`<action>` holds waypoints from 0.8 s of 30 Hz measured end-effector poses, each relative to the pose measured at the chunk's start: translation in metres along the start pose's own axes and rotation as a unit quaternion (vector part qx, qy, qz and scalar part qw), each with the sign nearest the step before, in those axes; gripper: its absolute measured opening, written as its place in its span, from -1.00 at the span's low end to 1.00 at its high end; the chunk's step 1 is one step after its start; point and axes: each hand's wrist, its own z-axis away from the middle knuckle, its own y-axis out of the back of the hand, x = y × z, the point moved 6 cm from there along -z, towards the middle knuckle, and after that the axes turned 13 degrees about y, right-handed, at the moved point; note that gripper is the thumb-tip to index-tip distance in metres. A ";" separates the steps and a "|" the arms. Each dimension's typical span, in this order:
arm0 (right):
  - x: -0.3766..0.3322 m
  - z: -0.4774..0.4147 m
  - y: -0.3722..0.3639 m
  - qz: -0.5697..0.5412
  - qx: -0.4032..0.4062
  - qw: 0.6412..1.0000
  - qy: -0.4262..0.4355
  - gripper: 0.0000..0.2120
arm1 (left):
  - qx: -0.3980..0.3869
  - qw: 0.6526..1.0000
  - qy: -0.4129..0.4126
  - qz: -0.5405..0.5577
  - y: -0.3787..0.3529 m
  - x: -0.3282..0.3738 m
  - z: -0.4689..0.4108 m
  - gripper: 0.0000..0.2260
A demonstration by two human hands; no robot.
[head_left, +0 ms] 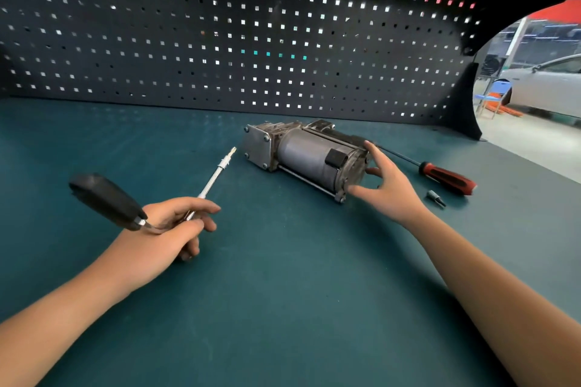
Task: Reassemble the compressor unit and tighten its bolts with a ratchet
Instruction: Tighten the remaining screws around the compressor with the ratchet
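Our left hand [163,231] grips the ratchet [107,198]; our right hand [388,187], fingers spread, touches the compressor [301,155] on the desk [283,292].

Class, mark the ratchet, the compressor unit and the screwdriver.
ratchet [107,199], head view, black handle.
compressor unit [309,157], head view, grey cylinder body.
screwdriver [446,179], head view, red handle.

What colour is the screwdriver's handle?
Red and black, the screwdriver seen in the head view.
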 end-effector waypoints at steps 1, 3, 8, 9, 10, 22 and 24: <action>0.001 0.001 0.000 0.002 -0.007 1.000 0.001 -0.21 | 0.000 1.000 0.006 0.001 -0.001 -0.001 0.000 -0.67; 0.004 0.000 0.004 -0.007 0.009 1.000 -0.005 -0.23 | 0.005 1.000 0.017 -0.003 -0.001 -0.002 0.001 -0.69; 0.023 -0.009 0.028 -0.068 0.143 0.982 -0.099 -0.33 | 0.005 1.000 0.030 0.001 -0.001 0.001 0.005 -0.71; 0.029 -0.010 0.025 -0.094 0.145 0.976 -0.131 -0.32 | 0.006 1.000 0.029 0.005 -0.002 0.003 0.006 -0.70; 0.034 -0.012 0.020 -0.120 0.133 0.972 -0.154 -0.31 | 0.006 1.000 0.027 0.007 -0.003 0.004 0.007 -0.70; 0.031 -0.041 0.023 0.056 -0.056 0.994 -0.080 -0.34 | 0.031 0.998 0.035 0.035 0.000 0.009 0.002 -0.69; 0.024 -0.036 0.022 0.062 -0.032 0.994 -0.080 -0.36 | 0.030 0.998 0.038 0.038 -0.001 0.010 0.002 -0.69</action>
